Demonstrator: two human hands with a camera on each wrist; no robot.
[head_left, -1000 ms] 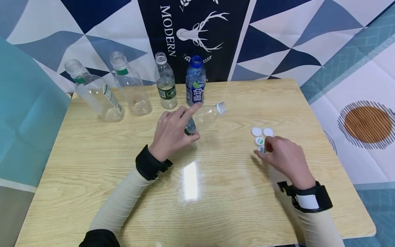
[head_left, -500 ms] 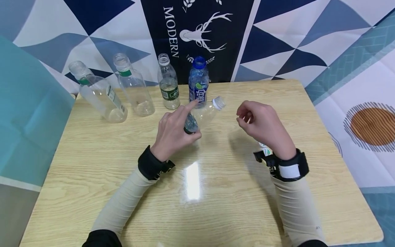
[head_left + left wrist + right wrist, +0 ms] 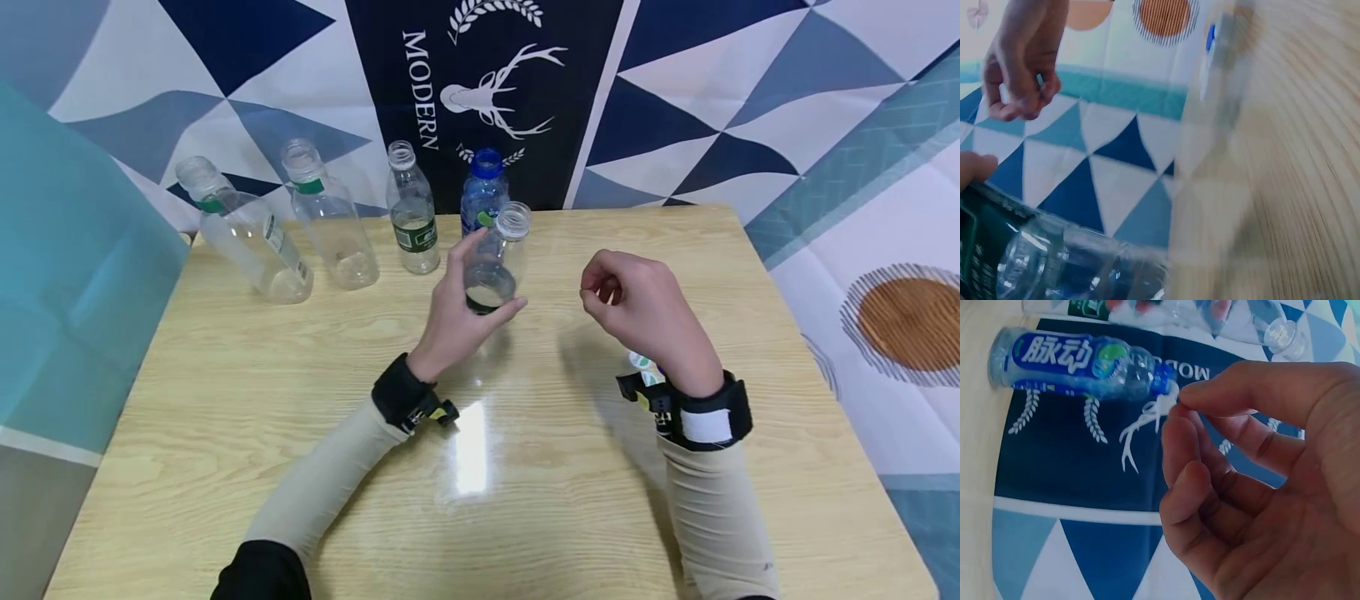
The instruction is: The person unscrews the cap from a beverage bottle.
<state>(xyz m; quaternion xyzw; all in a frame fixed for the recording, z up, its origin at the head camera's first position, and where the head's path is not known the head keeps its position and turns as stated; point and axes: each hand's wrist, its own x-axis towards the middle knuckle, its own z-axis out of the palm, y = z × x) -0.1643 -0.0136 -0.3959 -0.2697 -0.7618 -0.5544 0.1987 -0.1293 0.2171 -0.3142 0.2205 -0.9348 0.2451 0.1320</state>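
My left hand (image 3: pixel 461 312) grips a clear plastic bottle (image 3: pixel 512 258) with a dark green label, raised over the table. Its uncapped mouth points up and slightly right. In the left wrist view, the thumb lies along the bottle (image 3: pixel 1079 256). Across from it, my right hand (image 3: pixel 641 308) hovers over the table with thumb and index fingertips pinched together. A sliver of a white bottle cap shows at the right fingertips (image 3: pixel 1188 397); the fingers hide most of it. Several loose caps (image 3: pixel 641 362) lie on the table, partly covered by the right wrist.
A blue-necked bottle (image 3: pixel 486 196) stands behind the held bottle. To its left stand a small bottle (image 3: pixel 414 225) with a green label and two larger clear bottles (image 3: pixel 337 242), all uncapped. A patterned cloth (image 3: pixel 675 117) hangs behind the table (image 3: pixel 570 500).
My right hand left the loose caps, moving left and up to near the bottle, then stayed there. My left hand has raised the bottle, turning it from lying sideways to mouth up.
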